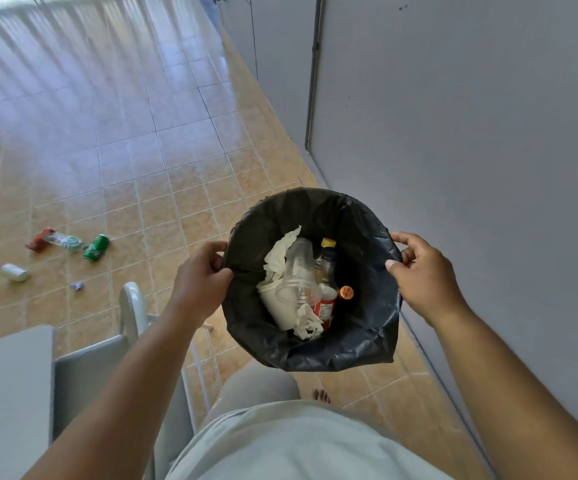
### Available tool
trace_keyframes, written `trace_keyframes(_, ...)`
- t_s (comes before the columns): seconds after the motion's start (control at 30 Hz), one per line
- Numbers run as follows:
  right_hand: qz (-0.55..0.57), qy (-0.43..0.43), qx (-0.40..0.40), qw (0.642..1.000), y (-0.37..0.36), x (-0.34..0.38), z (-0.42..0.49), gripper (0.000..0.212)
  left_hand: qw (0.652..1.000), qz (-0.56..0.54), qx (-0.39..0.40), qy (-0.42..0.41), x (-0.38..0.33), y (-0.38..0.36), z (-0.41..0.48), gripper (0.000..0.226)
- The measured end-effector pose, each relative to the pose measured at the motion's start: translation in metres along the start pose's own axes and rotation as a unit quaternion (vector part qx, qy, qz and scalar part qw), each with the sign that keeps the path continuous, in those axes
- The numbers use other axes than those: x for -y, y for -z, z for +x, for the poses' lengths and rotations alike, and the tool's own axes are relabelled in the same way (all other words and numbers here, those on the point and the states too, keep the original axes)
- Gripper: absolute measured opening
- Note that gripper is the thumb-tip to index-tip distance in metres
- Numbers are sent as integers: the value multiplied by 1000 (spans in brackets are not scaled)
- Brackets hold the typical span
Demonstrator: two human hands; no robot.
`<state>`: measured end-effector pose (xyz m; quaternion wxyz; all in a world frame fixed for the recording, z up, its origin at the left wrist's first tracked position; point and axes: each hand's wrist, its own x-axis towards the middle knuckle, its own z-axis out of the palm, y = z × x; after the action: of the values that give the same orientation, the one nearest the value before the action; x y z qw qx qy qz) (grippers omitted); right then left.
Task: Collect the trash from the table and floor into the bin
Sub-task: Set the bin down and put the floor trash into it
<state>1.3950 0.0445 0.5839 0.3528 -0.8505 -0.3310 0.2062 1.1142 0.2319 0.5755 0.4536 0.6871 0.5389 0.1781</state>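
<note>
At the lower left corner of the view lay the grey table (6, 386), with a pale chair (131, 306) just beside its right edge. Beyond them, near the left edge of the tiled floor (149, 157), the loose trash lay scattered. A white can (14, 272) lay on its side. Behind it was a crushed clear plastic bottle (59, 239) with a red label. A green can (96, 247) tipped over just beside the bottle, and a small purple wrapper (78, 286) lay nearer the chair.

The left hand (200, 275) gripped the left rim of the bin (367, 237), its fingers curled over the black liner and clamped on it. The bin, open and seen from above, was held between both hands, in front of the person's bent knee and near the wall.

Inside the bin, from left to right, were:
- a crumpled white tissue (280, 252)
- a white foam cup (277, 308)
- a clear plastic cup (299, 268) lying across the foam cup
- a bottle with a yellow cap (327, 268)
- a small orange lid (346, 292)

More crumpled tissue lay at the near side.

The right hand (422, 271) pinched the right rim, thumb inside and fingers folded round the liner's edge. A bare foot (321, 395) showed on the tiles below the bin. The grey wall (488, 133) ran along the right edge of the floor.
</note>
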Motion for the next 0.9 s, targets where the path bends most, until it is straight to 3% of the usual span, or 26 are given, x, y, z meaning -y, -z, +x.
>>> trace_keyframes(0.33,-23,43,71,996,-66,65,156,39,995,-63,-58,42,10,32,124,39)
trace_keyframes(0.6,-26,44,130,990,-139,159,275,39,991,-64,-98,72,12,96,232,39)
trace_keyframes(0.9,-37,103,208,972,-227,265,388,27,967,-107,-200,119,32,163,310,39)
